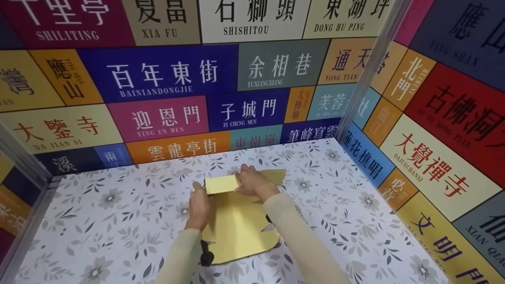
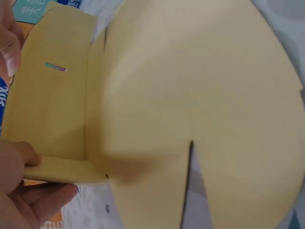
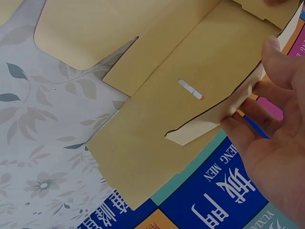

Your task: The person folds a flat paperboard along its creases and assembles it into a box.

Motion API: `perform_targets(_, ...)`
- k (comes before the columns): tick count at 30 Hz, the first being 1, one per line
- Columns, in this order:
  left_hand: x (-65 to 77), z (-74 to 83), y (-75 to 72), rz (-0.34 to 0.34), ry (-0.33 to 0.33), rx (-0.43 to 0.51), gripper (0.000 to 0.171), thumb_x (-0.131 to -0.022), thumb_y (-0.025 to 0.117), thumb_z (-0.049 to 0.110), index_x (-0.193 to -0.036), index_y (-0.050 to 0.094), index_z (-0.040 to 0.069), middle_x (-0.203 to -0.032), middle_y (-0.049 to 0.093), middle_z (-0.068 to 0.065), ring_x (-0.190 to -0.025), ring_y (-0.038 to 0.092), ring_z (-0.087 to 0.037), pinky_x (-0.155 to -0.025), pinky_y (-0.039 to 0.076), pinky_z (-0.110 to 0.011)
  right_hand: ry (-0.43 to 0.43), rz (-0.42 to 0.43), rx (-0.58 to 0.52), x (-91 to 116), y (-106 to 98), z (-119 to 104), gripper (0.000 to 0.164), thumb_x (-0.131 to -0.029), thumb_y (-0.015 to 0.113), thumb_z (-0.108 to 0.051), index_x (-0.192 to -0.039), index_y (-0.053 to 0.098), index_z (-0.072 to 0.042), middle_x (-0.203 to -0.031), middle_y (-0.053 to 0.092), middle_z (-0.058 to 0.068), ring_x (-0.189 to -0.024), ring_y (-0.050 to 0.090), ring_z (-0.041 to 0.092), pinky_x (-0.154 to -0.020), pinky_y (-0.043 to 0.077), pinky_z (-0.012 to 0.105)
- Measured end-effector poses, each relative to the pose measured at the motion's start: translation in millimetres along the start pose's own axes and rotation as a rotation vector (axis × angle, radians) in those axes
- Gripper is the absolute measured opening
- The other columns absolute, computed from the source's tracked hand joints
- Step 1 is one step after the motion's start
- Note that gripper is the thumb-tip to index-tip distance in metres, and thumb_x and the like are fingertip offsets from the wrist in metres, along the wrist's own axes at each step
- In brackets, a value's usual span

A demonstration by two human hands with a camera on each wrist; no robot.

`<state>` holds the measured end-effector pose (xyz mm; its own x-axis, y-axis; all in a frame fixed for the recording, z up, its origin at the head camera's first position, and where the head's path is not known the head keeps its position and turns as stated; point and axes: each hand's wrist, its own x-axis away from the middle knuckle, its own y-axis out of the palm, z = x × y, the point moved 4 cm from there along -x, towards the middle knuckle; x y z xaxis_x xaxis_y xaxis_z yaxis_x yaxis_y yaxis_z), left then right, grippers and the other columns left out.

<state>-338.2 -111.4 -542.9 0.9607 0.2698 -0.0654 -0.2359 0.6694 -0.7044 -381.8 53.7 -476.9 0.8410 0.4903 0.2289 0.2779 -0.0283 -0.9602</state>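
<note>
A yellowish cardboard cutout (image 1: pixel 240 225) with slits along its sides lies in front of me, its far end folded up into a panel with narrow flaps. My left hand (image 1: pixel 199 207) is at the panel's left end. In the left wrist view, its fingers pinch a folded side flap (image 2: pixel 66 170). My right hand (image 1: pixel 252 181) grips the panel's far edge. The right wrist view has its thumb (image 3: pixel 272 45) on the near face of a bent edge strip (image 3: pixel 205 121) and its other fingers behind. A small slot (image 3: pixel 190 89) cuts through the panel.
The table (image 1: pixel 118 228) wears a white covering with grey flowers and leaves. Behind it and to the right stand walls (image 1: pixel 158 75) of coloured panels with large lettering. A small black shape (image 1: pixel 207 258) shows at the cardboard's near left edge.
</note>
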Motion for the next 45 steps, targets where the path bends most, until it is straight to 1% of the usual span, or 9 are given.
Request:
perform_targets(4, -3.0, 2.6, 0.8, -0.040, -0.005, -0.043, 0.058, -0.090, 0.059, 0.000, -0.138, 0.033, -0.019, -0.098, 0.067, -0.038, -0.090, 0.069, -0.048, -0.074, 0.058, -0.053, -0.010, -0.001, 0.033, 0.0, -0.1, -0.9, 0.062, -0.097, 0.063, -0.033, -0.148, 0.047, -0.003, -0.152, 0.042, 0.021, -0.139, 0.043, 0.039, -0.118, 0.039, 0.045)
perform_targets(7, -3.2, 3.4, 0.9, -0.044, 0.036, -0.091, 0.040, -0.089, 0.061, -0.001, -0.122, 0.050, -0.020, -0.097, 0.068, -0.037, -0.091, 0.070, -0.047, -0.076, 0.059, -0.053, -0.020, -0.001, 0.040, -0.3, -0.1, -1.2, 0.061, -0.097, 0.063, -0.033, -0.148, 0.048, -0.002, -0.152, 0.042, 0.022, -0.139, 0.043, 0.039, -0.118, 0.039, 0.045)
perform_targets(10, -3.5, 3.7, 0.2, -0.032, 0.096, -0.103, 0.017, -0.088, 0.061, -0.003, -0.101, 0.064, -0.013, -0.093, 0.070, -0.033, -0.087, 0.071, -0.045, -0.073, 0.059, -0.051, -0.027, 0.006, 0.047, -0.8, -0.6, -1.3, 0.061, -0.097, 0.064, -0.032, -0.147, 0.049, -0.002, -0.150, 0.044, 0.023, -0.138, 0.044, 0.040, -0.118, 0.039, 0.045)
perform_targets(13, -3.9, 3.2, -0.5, -0.021, 0.129, -0.100, 0.013, -0.088, 0.061, -0.002, -0.096, 0.071, -0.007, -0.092, 0.072, -0.028, -0.084, 0.072, -0.042, -0.071, 0.059, -0.050, -0.030, 0.014, 0.055, -1.1, -0.9, -1.1, 0.060, -0.096, 0.064, -0.032, -0.146, 0.050, -0.002, -0.144, 0.048, 0.021, -0.133, 0.048, 0.038, -0.116, 0.042, 0.044)
perform_targets(18, -5.3, 3.1, -0.7, -0.013, 0.136, -0.096, 0.013, -0.091, 0.061, -0.001, -0.096, 0.071, -0.007, -0.091, 0.072, -0.027, -0.083, 0.071, -0.041, -0.072, 0.058, -0.050, -0.038, 0.025, 0.064, -1.0, -1.4, -0.8, 0.057, -0.097, 0.064, -0.032, -0.144, 0.052, -0.002, -0.138, 0.051, 0.020, -0.128, 0.051, 0.036, -0.113, 0.044, 0.043)
perform_targets(22, -8.5, 3.6, 0.8, -0.019, 0.125, -0.093, 0.015, -0.091, 0.058, -0.002, -0.094, 0.071, -0.009, -0.089, 0.072, -0.027, -0.080, 0.071, -0.037, -0.071, 0.058, -0.048, -0.032, 0.019, 0.056, -1.0, -1.3, 0.1, 0.058, -0.098, 0.062, -0.032, -0.147, 0.049, -0.003, -0.144, 0.049, 0.020, -0.134, 0.048, 0.038, -0.117, 0.040, 0.044)
perform_targets(28, -6.2, -1.5, 2.9, -0.019, 0.086, -0.089, 0.020, -0.093, 0.051, -0.005, -0.099, 0.069, -0.010, -0.093, 0.072, -0.027, -0.084, 0.072, -0.038, -0.075, 0.059, -0.047, -0.040, 0.017, 0.069, -1.6, 1.4, -3.0, 0.058, -0.098, 0.063, -0.033, -0.145, 0.051, -0.002, -0.140, 0.051, 0.020, -0.130, 0.051, 0.036, -0.116, 0.042, 0.043)
perform_targets(35, -2.5, -1.9, 2.4, 0.075, 0.186, -0.136, 0.015, -0.091, 0.050, -0.009, -0.087, 0.065, -0.012, -0.083, 0.068, -0.029, -0.081, 0.068, -0.045, -0.072, 0.058, -0.052, -0.043, 0.018, 0.098, -4.4, 1.4, -3.5, 0.056, -0.098, 0.063, -0.033, -0.145, 0.052, -0.003, -0.138, 0.052, 0.019, -0.130, 0.052, 0.035, -0.115, 0.043, 0.044)
perform_targets(45, -4.1, 2.5, 2.5, 0.048, 0.074, -0.109, 0.022, -0.093, 0.049, -0.008, -0.097, 0.071, -0.010, -0.090, 0.073, -0.027, -0.085, 0.073, -0.038, -0.072, 0.060, -0.046, -0.022, 0.018, 0.050, -3.4, -0.4, -4.6, 0.057, -0.097, 0.065, -0.032, -0.145, 0.052, -0.003, -0.142, 0.050, 0.020, -0.131, 0.050, 0.036, -0.114, 0.043, 0.045)
